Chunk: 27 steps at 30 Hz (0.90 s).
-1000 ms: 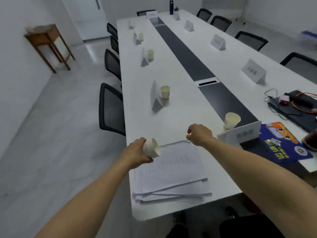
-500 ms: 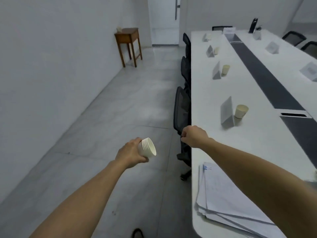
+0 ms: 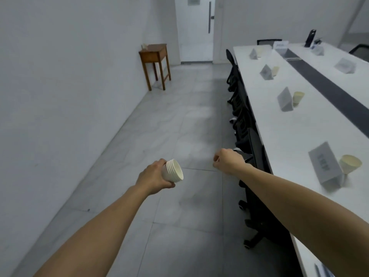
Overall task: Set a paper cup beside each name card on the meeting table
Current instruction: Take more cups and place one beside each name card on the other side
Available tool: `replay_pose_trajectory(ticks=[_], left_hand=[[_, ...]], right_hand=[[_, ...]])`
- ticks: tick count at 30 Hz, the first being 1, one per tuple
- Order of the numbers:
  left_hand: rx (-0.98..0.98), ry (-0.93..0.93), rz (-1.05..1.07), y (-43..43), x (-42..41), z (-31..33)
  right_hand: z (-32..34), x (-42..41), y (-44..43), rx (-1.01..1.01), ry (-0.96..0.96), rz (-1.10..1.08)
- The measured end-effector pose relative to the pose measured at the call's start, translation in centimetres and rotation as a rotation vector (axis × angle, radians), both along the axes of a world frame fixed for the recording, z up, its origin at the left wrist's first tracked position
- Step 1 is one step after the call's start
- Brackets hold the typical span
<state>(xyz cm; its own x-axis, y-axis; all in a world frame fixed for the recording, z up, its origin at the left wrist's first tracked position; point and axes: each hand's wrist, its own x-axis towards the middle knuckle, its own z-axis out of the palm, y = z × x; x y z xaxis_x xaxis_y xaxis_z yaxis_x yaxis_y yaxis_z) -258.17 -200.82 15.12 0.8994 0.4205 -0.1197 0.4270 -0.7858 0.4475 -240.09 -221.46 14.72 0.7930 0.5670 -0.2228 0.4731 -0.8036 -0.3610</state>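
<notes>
your left hand (image 3: pixel 153 176) is gripping a nested stack of paper cups (image 3: pixel 172 173) by its base, rims pointing toward 3 o'clock, out over the floor and well apart from the bench (image 3: pixel 287 126). your right hand (image 3: pixel 227 160) is curling into an empty fist at 3 o'clock of the stack. the cups are probably light and thin-walled, crushing easily, so you should be pinching each one gently near the stiffer rim when peeling it off.
</notes>
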Motion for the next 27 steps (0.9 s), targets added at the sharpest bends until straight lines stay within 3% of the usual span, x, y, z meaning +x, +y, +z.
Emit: replay_pose_trajectory(ticks=[9, 17, 27], left_hand=[[-0.013, -0.01, -0.054, 14.3, 19.7, -1.8], [-0.029, -0.021, -0.03, 27.4, 37.2, -0.2], [-0.054, -0.031, -0.061, 46.0, 61.9, -3.7]], right_hand=[[-1.8, 19.2, 14.2, -0.012, -0.008, -0.05], [1.2, 37.9, 28.0, -0.005, -0.022, -0.055], [-2.6, 61.7, 45.8, -0.046, -0.002, -0.088]])
